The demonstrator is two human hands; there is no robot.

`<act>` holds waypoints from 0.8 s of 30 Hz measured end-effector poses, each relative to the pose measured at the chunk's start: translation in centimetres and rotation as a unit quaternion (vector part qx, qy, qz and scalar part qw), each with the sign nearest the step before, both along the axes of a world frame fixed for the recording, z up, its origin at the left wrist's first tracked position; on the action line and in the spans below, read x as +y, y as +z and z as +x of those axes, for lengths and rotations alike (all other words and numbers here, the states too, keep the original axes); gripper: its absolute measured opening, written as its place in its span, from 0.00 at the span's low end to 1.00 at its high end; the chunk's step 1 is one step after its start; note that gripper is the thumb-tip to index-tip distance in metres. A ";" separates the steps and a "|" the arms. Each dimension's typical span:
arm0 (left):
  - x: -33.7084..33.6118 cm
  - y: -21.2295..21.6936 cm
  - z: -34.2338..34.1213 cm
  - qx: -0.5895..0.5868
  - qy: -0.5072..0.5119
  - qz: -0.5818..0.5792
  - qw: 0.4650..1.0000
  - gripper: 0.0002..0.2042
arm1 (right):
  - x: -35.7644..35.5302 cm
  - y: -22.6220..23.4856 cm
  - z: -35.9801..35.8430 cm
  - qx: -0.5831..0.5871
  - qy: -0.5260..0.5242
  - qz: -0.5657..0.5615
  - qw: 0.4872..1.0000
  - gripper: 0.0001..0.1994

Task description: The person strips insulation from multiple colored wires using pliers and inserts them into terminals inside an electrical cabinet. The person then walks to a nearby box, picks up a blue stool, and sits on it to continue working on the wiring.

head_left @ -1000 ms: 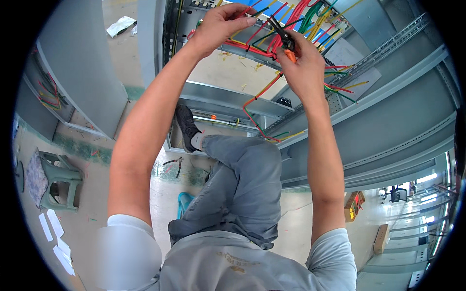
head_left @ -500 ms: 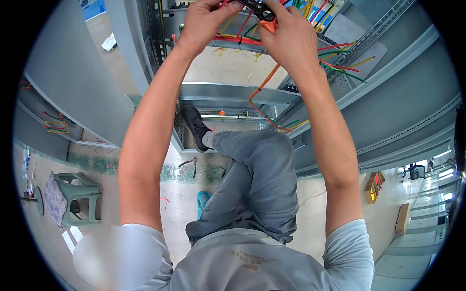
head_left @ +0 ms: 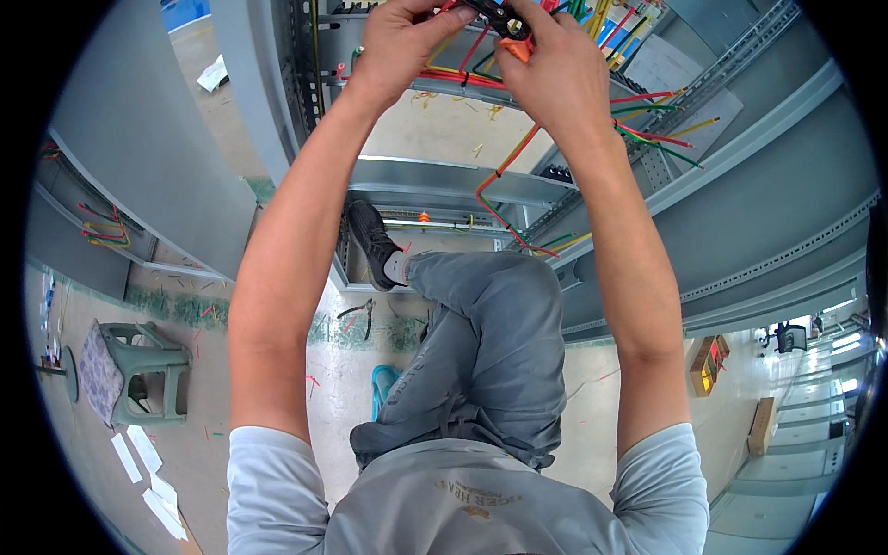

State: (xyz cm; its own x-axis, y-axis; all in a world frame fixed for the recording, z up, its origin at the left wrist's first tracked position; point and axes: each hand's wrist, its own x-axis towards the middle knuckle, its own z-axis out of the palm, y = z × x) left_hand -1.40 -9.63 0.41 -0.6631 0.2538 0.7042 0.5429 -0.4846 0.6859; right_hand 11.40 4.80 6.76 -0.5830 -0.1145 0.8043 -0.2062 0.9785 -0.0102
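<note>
Both of my hands are raised at the top of the view, inside a grey metal cabinet frame. My right hand [head_left: 560, 79] is closed around a black hand tool with orange on its handle, which looks like wire-stripping or crimping pliers [head_left: 498, 17]. Beside the tool's head, my left hand [head_left: 396, 46] pinches a red wire [head_left: 450, 6]; the wire's end is hidden at the tool. A bundle of red and yellow wires [head_left: 472, 80] runs below the hands. Right of my right wrist, loose red, green and yellow wire ends [head_left: 661, 139] stick out.
My shod foot [head_left: 374, 242] rests inside the cabinet's lower frame [head_left: 435, 171]. Pliers [head_left: 368, 314] and a blue slipper [head_left: 383, 384] lie on the floor. A green stool [head_left: 148, 370] stands left, with white papers [head_left: 157, 495] nearby. At right is a wooden box [head_left: 708, 365].
The view has shifted slightly, and papers on the floor at lower left now show. Both hands keep nearly the same grip and place by the tool.
</note>
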 end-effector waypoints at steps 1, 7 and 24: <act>0.0 -0.1 -0.1 0.001 0.001 0.000 1.000 0.03 | 0.0 0.0 0.0 -0.004 0.001 -0.002 1.000 0.21; 0.3 -0.2 -0.2 -0.010 -0.009 0.022 1.000 0.03 | 0.1 0.0 0.2 -0.009 0.009 -0.004 1.000 0.22; 0.1 -0.1 -0.1 -0.019 -0.021 0.010 1.000 0.04 | 1.2 -1.4 -1.6 0.026 0.006 0.020 0.999 0.22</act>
State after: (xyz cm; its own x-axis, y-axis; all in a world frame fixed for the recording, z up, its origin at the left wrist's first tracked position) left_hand -1.49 -9.50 0.32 -0.6784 0.2673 0.6843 0.4962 -0.5201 0.6951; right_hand 9.80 5.99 5.38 -0.5389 -0.1536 0.8283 -0.2179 0.9752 0.0390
